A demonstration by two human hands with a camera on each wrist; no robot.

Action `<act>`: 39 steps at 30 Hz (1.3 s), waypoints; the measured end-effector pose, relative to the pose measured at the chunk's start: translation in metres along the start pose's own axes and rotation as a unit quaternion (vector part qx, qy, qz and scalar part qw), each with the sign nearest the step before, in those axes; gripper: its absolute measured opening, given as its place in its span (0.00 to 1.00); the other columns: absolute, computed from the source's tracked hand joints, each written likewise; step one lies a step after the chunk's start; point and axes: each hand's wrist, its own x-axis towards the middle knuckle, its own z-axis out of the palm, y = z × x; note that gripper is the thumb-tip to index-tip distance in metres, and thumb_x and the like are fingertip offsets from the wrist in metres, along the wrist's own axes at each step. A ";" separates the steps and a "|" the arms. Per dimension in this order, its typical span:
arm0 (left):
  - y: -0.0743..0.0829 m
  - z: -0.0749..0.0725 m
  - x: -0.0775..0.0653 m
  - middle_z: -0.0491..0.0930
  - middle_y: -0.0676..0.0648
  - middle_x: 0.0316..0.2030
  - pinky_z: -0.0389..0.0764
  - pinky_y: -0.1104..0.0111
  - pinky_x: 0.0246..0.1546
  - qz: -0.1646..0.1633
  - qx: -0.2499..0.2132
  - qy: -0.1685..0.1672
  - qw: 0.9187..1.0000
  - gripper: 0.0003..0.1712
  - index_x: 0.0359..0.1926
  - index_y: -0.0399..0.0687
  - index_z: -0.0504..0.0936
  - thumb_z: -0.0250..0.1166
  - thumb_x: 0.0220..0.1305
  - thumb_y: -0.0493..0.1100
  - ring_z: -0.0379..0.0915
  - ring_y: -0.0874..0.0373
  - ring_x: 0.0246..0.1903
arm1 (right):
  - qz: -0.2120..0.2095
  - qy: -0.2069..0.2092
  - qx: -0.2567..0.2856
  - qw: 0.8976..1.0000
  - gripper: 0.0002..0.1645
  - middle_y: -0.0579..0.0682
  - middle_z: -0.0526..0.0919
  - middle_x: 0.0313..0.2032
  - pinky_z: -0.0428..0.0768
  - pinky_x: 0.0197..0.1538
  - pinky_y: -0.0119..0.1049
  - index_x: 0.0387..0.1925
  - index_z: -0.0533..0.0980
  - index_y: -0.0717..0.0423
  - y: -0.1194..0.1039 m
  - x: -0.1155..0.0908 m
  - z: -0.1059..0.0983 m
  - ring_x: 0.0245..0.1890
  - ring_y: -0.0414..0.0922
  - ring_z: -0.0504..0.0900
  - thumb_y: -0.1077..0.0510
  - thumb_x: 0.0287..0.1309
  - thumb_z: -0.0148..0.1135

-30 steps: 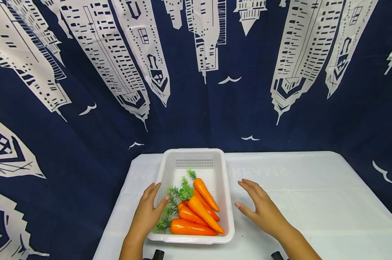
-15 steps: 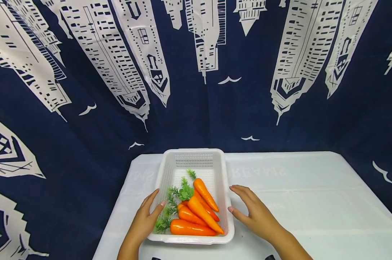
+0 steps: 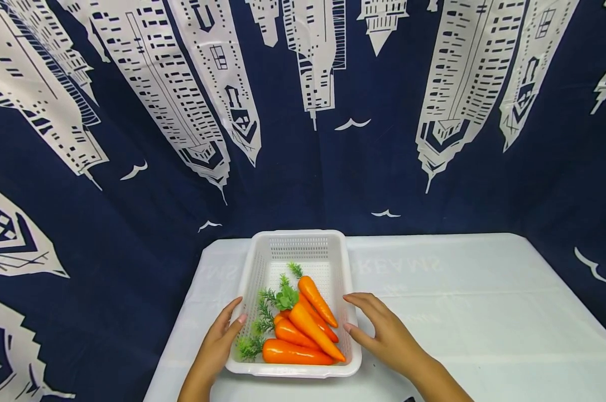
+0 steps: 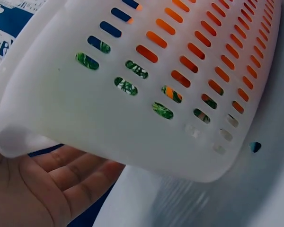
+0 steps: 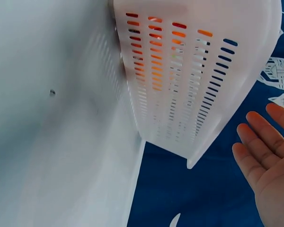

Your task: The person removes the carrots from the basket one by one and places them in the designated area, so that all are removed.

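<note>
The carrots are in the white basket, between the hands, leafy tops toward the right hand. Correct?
The leafy tops lie mostly toward the left hand, not the right hand, as the head view shows. The carrots are indeed in the white basket, between the hands.

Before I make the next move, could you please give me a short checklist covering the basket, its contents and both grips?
1. Basket sits flat on the white tablecloth: ok, it stands level with no visible tilt.
2. Carrots lie inside the basket: ok, all those visible are within its walls.
3. Green tops stay inside the rim: ok, none seen hanging over it.
4. Left grip holds the basket: cannot tell, it is at the left rim, but contact is unclear.
5. Right grip holds the basket: not ok, the right wrist view shows a gap between them.
</note>
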 end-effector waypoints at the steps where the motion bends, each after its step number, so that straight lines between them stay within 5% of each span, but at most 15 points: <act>1: -0.001 0.000 0.000 0.51 0.38 0.79 0.56 0.37 0.72 0.000 -0.005 -0.002 1.000 0.33 0.76 0.59 0.62 0.56 0.75 0.57 0.48 0.36 0.77 | -0.003 0.000 0.002 1.000 0.33 0.35 0.75 0.61 0.81 0.59 0.47 0.66 0.72 0.38 -0.001 0.000 0.001 0.61 0.40 0.78 0.47 0.59 0.72; 11: -0.008 -0.004 -0.005 0.49 0.42 0.79 0.58 0.41 0.72 -0.015 -0.064 -0.040 0.997 0.32 0.76 0.64 0.60 0.55 0.76 0.52 0.49 0.41 0.76 | -0.045 0.001 0.037 0.998 0.30 0.32 0.78 0.57 0.82 0.59 0.43 0.63 0.74 0.36 -0.004 0.002 0.010 0.58 0.38 0.80 0.52 0.61 0.71; 18: -0.015 -0.010 -0.009 0.36 0.48 0.81 0.32 0.33 0.73 -0.002 -0.121 -0.095 0.988 0.35 0.78 0.65 0.55 0.54 0.75 0.45 0.24 0.46 0.79 | -0.063 -0.005 0.046 0.997 0.29 0.35 0.80 0.56 0.81 0.59 0.41 0.61 0.75 0.37 -0.008 0.005 0.018 0.56 0.37 0.80 0.54 0.59 0.72; 29: -0.022 -0.016 -0.013 0.27 0.47 0.81 0.24 0.24 0.63 -0.005 -0.123 -0.135 0.983 0.39 0.79 0.67 0.51 0.55 0.74 0.40 0.10 0.44 0.78 | -0.106 -0.011 0.031 0.994 0.23 0.39 0.82 0.52 0.76 0.57 0.40 0.56 0.79 0.42 -0.015 0.010 0.036 0.50 0.36 0.78 0.52 0.59 0.72; 39: -0.026 -0.018 -0.013 0.26 0.48 0.81 0.24 0.26 0.64 -0.005 -0.142 -0.152 0.978 0.45 0.79 0.64 0.50 0.59 0.68 0.36 0.11 0.47 0.76 | -0.066 -0.074 0.018 0.995 0.22 0.35 0.79 0.55 0.75 0.63 0.47 0.57 0.79 0.44 -0.024 0.012 0.041 0.58 0.40 0.77 0.43 0.64 0.66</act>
